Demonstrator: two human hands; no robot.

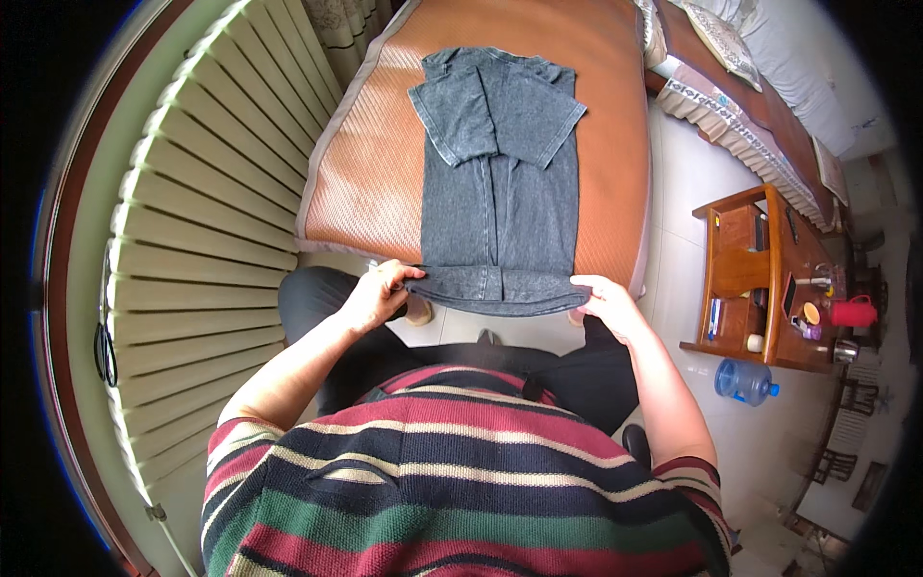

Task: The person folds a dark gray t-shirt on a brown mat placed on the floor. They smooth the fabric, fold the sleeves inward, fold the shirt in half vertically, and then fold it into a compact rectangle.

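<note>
A dark grey short-sleeved T-shirt [461,209] lies lengthwise on a brown woven mat [613,173] that covers a bed. Both of its sleeves are folded inward and overlap near the collar, and its sides meet along the middle. My left hand [381,292] pinches the left corner of the hem, while my right hand [607,301] grips the right corner. Between them the hem end is turned up into a band, raised off the near edge of the bed above my lap. Some of my fingers are hidden behind the cloth.
A pale radiator [209,238] stands close on the left. To the right, a wooden table [775,281] carries a red jug [854,311] and small items. A blue water bottle [746,382] lies on the tiled floor. A wooden couch with cushions [721,43] is at upper right.
</note>
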